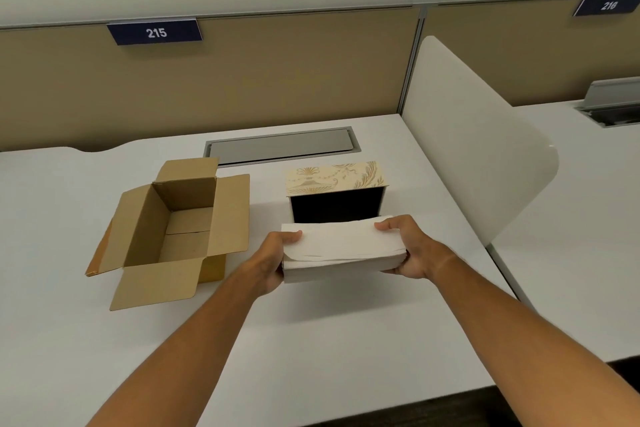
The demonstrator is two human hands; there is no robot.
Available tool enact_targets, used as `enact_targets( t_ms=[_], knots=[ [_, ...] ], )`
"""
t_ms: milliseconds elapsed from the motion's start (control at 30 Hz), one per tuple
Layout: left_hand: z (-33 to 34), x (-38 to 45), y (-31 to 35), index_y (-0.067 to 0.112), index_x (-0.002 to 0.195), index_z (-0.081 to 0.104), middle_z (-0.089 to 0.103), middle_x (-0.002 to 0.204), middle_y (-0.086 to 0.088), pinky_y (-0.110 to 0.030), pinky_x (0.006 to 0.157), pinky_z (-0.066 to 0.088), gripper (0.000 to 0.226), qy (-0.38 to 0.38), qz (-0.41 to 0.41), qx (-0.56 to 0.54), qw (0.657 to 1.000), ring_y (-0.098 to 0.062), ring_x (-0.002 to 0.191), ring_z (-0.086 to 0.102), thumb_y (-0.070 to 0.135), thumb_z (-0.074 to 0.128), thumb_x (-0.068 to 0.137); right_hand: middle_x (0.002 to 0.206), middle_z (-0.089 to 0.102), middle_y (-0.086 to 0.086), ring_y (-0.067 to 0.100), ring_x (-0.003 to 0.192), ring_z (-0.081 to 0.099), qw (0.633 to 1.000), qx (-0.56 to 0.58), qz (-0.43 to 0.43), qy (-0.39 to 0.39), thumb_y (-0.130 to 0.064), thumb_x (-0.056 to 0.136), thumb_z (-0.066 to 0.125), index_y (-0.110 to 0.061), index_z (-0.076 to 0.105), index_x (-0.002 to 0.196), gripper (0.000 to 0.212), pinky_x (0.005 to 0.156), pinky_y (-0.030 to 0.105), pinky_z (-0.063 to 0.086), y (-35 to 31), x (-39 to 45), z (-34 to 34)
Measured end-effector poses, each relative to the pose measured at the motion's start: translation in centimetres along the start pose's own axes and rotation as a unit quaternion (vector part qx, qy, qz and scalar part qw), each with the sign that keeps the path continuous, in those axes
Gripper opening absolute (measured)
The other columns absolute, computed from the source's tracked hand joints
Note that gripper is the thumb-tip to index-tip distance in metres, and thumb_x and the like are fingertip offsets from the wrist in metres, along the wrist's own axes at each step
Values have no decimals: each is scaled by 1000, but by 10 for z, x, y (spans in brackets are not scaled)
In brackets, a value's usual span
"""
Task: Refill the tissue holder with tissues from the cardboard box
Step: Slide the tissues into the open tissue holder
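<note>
A thick white stack of tissues [341,248] is held level above the desk, just in front of the tissue holder [335,180]. My left hand [273,262] grips its left end and my right hand [408,250] grips its right end. The holder is cream with a gold pattern, and its dark open inside [336,204] faces me. The stack hides the holder's lower front edge. To the left stands the brown cardboard box [173,232], its flaps spread open and its inside showing only bare cardboard.
The white desk [311,340] ends at a tan partition with a blue "215" label [156,32]. A grey cable hatch [282,146] lies behind the holder. A white divider panel [474,149] stands on the right, with another desk beyond it.
</note>
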State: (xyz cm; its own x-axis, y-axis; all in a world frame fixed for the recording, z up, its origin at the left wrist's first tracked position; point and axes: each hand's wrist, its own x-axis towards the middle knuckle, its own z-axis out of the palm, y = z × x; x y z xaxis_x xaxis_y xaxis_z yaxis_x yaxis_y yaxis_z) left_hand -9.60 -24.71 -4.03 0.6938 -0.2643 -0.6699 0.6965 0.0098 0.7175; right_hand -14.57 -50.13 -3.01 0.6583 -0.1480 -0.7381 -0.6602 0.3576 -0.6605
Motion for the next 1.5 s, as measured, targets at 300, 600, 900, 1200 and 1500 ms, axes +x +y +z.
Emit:
enact_targets(
  t_ms=[300,600,900,1200,1500],
  knots=[
    [-2,41,4,8,107,64,72,105,-12,-39,87,51,25,9,-20,-16,1000,-28,97,65,19,58,86,95,65,15,29,86,61,998,-18,16,60,-23,60,72,-9,61,102,46,63,33,53,-4,33,2],
    [1,69,16,11,108,61,69,108,-9,-41,99,47,23,27,-6,-13,1000,-29,105,63,14,54,87,88,67,13,30,82,63,997,-20,1,69,-24,64,68,-9,62,94,33,64,34,52,-22,58,11],
    [16,80,16,18,94,59,69,96,-4,-35,73,51,12,69,16,-29,997,-23,90,64,11,52,88,86,69,10,28,83,64,998,-37,-13,53,-25,64,66,-12,64,92,31,69,34,51,-33,81,4],
    [25,90,19,21,93,59,67,101,-4,-35,81,50,14,119,37,-25,992,-24,95,62,10,50,91,93,67,9,27,94,61,998,-59,-10,25,-24,69,63,-15,61,93,26,94,40,48,-42,93,3],
    [27,107,13,13,133,45,55,130,-10,-48,104,43,42,154,35,17,987,-30,115,53,15,56,93,99,63,10,27,100,57,995,-99,-7,28,-28,78,57,-16,57,94,20,92,38,45,-41,102,0]
  ],
)
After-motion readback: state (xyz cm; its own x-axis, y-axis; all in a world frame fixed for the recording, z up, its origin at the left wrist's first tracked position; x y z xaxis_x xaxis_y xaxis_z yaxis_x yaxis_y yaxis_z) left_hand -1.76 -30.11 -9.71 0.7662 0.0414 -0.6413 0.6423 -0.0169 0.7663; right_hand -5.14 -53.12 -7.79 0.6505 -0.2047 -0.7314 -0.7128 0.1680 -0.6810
